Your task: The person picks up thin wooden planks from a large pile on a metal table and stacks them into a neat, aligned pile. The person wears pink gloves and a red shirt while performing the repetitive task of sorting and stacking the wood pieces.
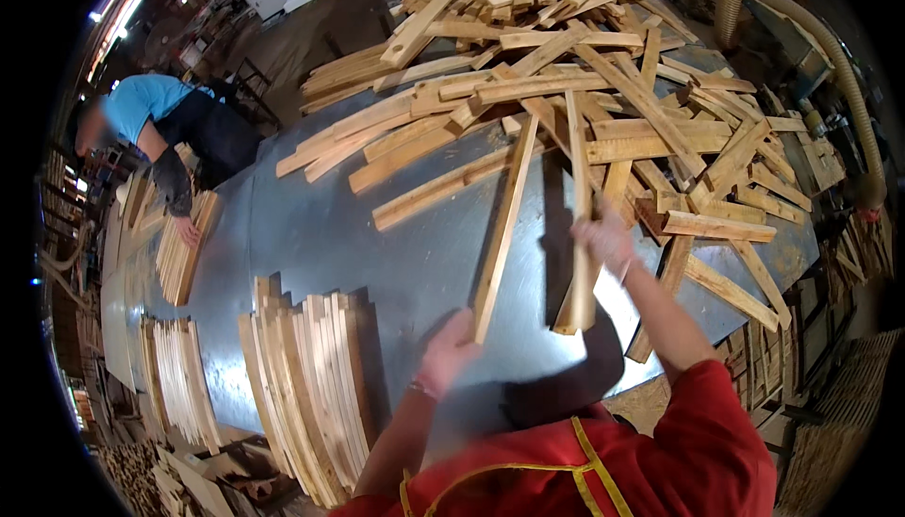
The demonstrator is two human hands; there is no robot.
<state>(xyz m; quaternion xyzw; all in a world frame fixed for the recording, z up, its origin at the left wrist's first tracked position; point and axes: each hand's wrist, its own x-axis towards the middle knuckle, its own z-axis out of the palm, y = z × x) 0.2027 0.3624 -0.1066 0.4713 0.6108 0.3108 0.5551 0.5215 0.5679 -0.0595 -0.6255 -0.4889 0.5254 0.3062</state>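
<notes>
My left hand [446,355] is closed at the near end of a long, narrow wooden slat [507,220], which slants away from me over the metal tabletop [424,262]. To its right, my right hand [606,242] wraps round a wooden board [577,154] about midway along. That board's far end reaches into a big jumbled heap of boards [622,74]. Another short piece of wood [572,311] shows beside the board's near end. Both hands seem to wear thin pale gloves.
Rows of slats stand close together at the near left [306,385], with a second bundle [179,380] beyond. A co-worker in a blue shirt [151,107] bends over another stack [189,248] at the left. A ribbed hose [853,93] hangs at the right.
</notes>
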